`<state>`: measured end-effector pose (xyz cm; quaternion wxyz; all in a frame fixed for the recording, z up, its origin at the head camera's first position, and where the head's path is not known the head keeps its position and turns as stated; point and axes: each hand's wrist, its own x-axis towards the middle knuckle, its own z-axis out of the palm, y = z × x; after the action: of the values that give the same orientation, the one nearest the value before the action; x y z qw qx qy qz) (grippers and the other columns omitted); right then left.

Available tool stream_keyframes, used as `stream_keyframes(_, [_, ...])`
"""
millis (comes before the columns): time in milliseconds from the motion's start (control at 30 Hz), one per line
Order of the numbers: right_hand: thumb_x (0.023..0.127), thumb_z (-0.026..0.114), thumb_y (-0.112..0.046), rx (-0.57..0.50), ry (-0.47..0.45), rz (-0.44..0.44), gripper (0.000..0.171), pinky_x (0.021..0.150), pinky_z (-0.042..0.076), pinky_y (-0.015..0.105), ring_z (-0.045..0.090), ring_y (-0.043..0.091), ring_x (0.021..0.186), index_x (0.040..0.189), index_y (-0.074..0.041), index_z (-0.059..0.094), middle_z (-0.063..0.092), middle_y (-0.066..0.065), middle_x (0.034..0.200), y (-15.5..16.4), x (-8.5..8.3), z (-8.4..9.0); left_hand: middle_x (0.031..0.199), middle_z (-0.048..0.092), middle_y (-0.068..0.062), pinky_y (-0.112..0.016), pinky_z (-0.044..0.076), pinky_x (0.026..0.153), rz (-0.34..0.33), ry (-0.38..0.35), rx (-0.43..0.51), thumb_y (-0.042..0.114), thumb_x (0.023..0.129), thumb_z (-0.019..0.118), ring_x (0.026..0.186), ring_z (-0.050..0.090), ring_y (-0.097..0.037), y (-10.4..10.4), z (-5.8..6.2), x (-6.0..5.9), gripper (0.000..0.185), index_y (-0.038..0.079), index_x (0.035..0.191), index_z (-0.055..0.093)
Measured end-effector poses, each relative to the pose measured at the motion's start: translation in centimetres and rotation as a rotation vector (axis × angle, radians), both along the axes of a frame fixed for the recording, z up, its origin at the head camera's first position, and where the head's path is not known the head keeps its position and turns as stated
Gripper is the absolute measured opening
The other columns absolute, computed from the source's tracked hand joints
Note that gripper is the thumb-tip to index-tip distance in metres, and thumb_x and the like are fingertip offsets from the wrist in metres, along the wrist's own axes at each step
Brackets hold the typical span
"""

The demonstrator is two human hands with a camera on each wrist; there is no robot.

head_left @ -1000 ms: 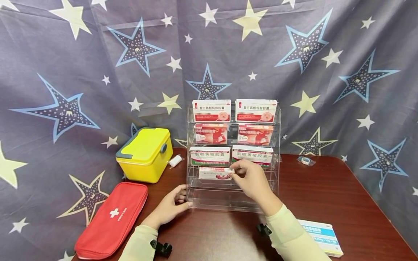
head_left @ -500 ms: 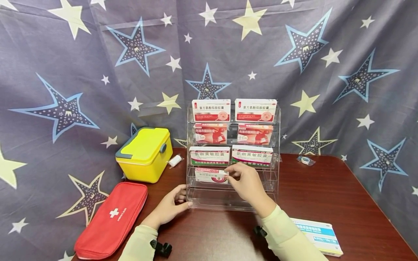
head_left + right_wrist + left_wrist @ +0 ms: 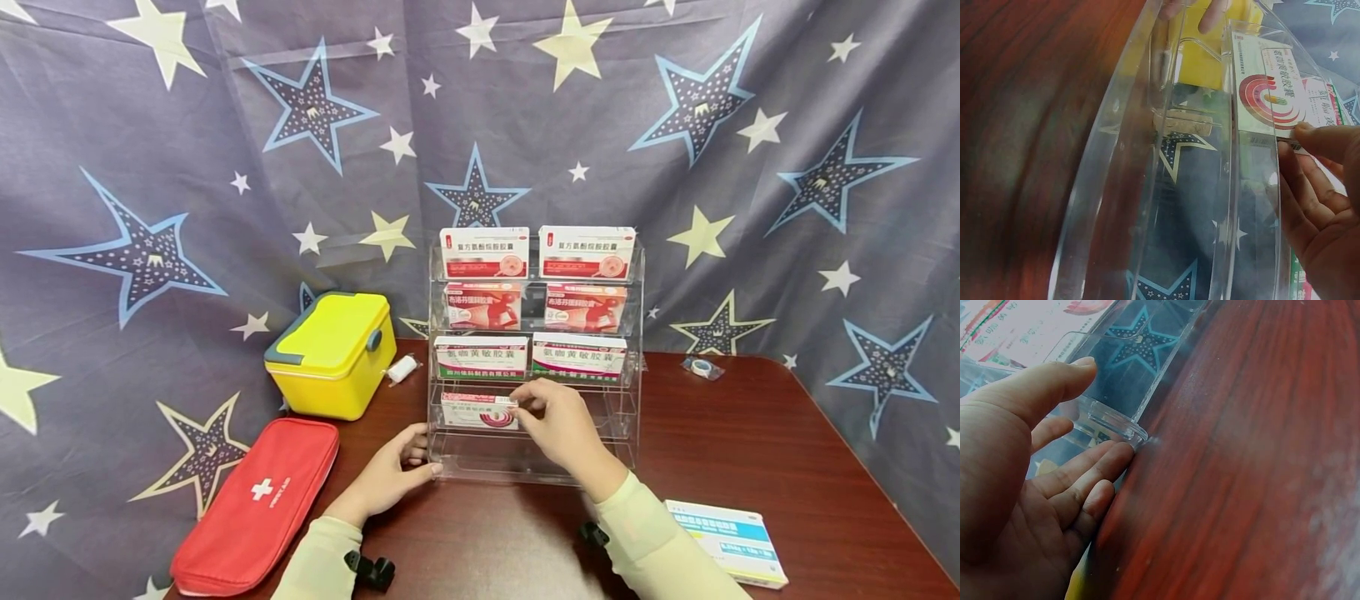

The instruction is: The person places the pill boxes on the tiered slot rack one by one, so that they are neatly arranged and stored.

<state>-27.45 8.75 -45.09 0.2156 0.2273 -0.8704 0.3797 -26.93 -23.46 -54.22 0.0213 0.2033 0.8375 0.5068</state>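
Pinching the right end of a white medicine box with a red swirl mark (image 3: 478, 411), the right hand (image 3: 558, 427) has thumb and fingertips closed on the carton's short edge, probably so the box can be guided along the shelf without the knuckles fouling the shelf above; the carton sits in the left half of the fourth tier down of the clear acrylic display rack (image 3: 633, 400), just below centre of the head frame; its long axis runs left to right across the picture, parallel to the rack's front lip, with the printed face turned toward the viewer and standing nearly upright; the right wrist view shows the same carton (image 3: 1272, 94) behind the transparent front wall, fingertips (image 3: 1325, 140) on its corner; the left hand (image 3: 390, 473) lies with relaxed, nearly straight fingers against the rack's lower left corner, thumb over the plastic edge (image 3: 1110, 422), gripping nothing, seemingly to steady the light rack; six other medicine boxes fill the upper tiers in matched pairs; a blue-and-white box (image 3: 726, 542) lies flat at the lower right on the dark wooden table (image 3: 787, 450).
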Motion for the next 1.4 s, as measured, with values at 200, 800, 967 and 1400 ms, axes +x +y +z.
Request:
stream_keyframes(200, [0.089,0.086,-0.013,-0.015,0.002,0.003,0.016,0.069,0.056,0.028,0.065,0.001,0.077,0.1,-0.022,0.078,0.071,-0.013,0.095,0.0,0.0,-0.1,0.121,0.069,-0.008,-0.037,0.052,0.093,0.002,0.001,-0.003,0.027,0.093,0.083,0.105,0.068,-0.022,0.1,0.1,0.0,0.059,0.016,0.144,0.054])
stream_keyframes(800, [0.088,0.085,-0.007,-0.019,0.008,0.064,0.021,0.074,0.058,0.03,0.069,0.006,0.083,0.106,-0.012,0.076,0.072,-0.003,0.099,1.6,1.0,2.3,0.118,0.068,-0.004,-0.038,0.053,0.092,0.019,0.002,-0.022,0.029,0.093,0.083,0.104,0.068,-0.019,-0.1,-0.2,-0.1,0.061,0.018,0.145,0.054])
stream_keyframes(967, [0.085,0.087,-0.006,0.014,0.064,0.135,0.024,0.077,0.058,0.03,0.069,0.007,0.084,0.104,-0.015,0.075,0.072,-0.004,0.099,6.0,2.7,4.2,0.118,0.069,-0.005,-0.038,0.053,0.093,0.007,0.003,-0.012,0.028,0.093,0.083,0.103,0.068,-0.019,-0.1,-0.3,-0.1,0.06,0.017,0.145,0.054])
stream_keyframes(1400, [0.088,0.088,-0.02,0.062,-0.263,0.103,0.035,0.071,0.055,0.03,0.069,0.013,0.089,0.118,-0.02,0.07,0.071,-0.002,0.105,21.1,6.3,0.4,0.118,0.069,-0.005,-0.035,0.053,0.091,0.017,0.018,-0.029,0.029,0.093,0.083,0.103,0.068,-0.018,-0.1,-0.2,0.0,0.061,0.017,0.145,0.053])
